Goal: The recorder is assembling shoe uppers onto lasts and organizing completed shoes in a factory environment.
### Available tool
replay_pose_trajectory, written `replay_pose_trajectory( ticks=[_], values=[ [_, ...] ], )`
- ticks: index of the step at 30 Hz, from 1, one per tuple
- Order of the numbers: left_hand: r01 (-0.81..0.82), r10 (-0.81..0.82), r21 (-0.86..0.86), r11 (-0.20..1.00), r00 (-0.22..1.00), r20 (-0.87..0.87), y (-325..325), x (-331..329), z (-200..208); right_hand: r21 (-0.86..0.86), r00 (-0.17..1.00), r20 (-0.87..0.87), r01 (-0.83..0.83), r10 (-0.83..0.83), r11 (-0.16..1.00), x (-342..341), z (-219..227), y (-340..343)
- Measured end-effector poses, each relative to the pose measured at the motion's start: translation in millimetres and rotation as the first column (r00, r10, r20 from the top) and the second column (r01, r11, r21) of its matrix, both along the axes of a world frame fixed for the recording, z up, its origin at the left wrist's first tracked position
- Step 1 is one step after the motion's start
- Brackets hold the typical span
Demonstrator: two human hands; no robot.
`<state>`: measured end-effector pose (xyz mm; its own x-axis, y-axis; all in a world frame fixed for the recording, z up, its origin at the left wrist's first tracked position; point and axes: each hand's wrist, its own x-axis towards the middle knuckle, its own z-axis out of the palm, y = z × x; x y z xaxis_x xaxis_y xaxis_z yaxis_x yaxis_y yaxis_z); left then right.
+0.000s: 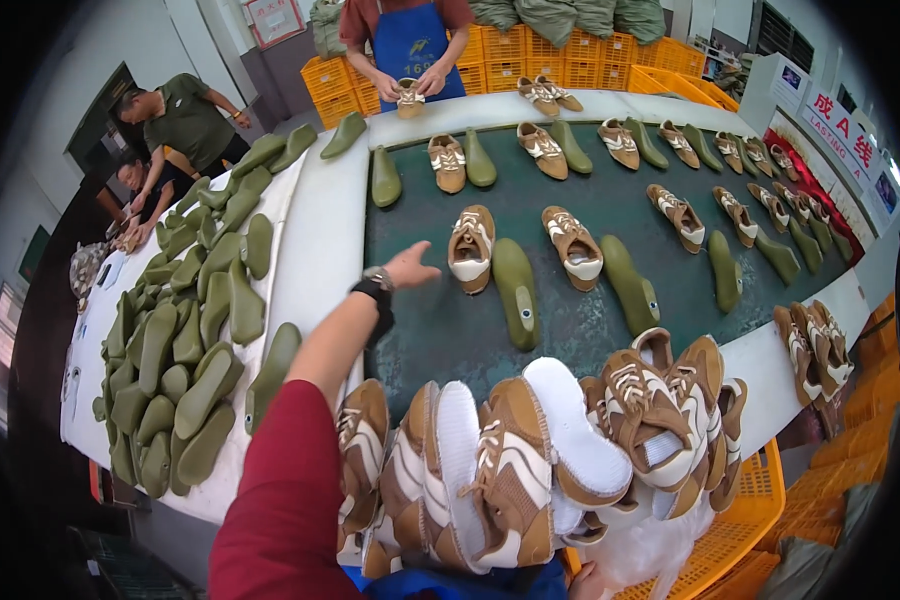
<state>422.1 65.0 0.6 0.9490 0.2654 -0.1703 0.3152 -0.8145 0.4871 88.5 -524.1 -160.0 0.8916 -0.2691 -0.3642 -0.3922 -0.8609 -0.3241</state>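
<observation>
My left hand, with a dark watch on its wrist, reaches over the left part of the green work surface. Its fingers are stretched out and hold nothing. Just right of the fingertips, and apart from them, sits a brown-and-white sneaker upper, with a green shoe last beside it. Only a small part of my right hand shows at the lower edge, under a pile of sneaker uppers and next to a clear plastic bag. Its fingers are mostly hidden.
Green lasts are heaped on the white table at left. Rows of uppers and lasts fill the green surface, within a white border. Opposite, a person in a blue apron handles an upper. An orange crate stands at the lower right.
</observation>
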Motion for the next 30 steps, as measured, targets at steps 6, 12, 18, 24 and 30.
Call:
replay_pose_trajectory(
  ticks=[6,12,18,24,30],
  values=[
    [0.016,-0.004,0.308,0.951,0.999,-0.040,120,-162,64,-0.125,0.991,-0.005,-0.135,0.135,0.983,11,31,13],
    [-0.013,0.171,0.375,0.927,0.904,-0.392,110,-378,63,-0.042,0.954,0.203,-0.216,0.220,0.976,7,11,11],
    [-0.242,0.280,0.370,0.897,0.959,-0.051,60,-381,30,-0.059,0.896,0.256,-0.359,0.361,0.932,47,-22,24],
    [-0.322,0.342,0.284,0.903,0.939,-0.024,50,-360,38,-0.073,0.912,0.246,-0.321,0.329,0.944,61,-41,19],
    [-0.287,0.267,0.214,0.934,0.956,0.119,56,-240,49,-0.100,0.980,0.078,-0.175,0.183,0.979,18,-60,-19]
  ],
)
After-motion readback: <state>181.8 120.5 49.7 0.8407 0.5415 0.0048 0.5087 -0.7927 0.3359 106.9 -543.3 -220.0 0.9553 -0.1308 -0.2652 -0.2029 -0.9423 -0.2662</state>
